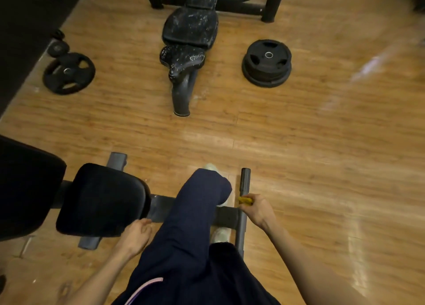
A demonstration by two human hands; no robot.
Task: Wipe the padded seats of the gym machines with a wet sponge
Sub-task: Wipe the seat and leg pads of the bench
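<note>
A black padded seat [101, 199] of a bench sits low at the left, with a larger black pad [25, 185] behind it. My left hand [135, 234] hangs empty beside the seat's near corner, fingers loosely curled. My right hand [258, 209] is closed around a yellow sponge [245, 200], just right of the bench's grey foot bar [243, 189]. Farther off, a worn black padded bench [190, 26] with cracked, flaking covering stands at the top centre. My dark-trousered leg [193, 212] steps over the bench frame between my hands.
Wooden floor all around. A stack of black weight plates [266, 62] lies right of the far bench. A single plate [69, 73] and smaller ones [58, 48] lie at the left by a dark mat [27, 28]. The far bench's metal frame [241, 5] crosses the top.
</note>
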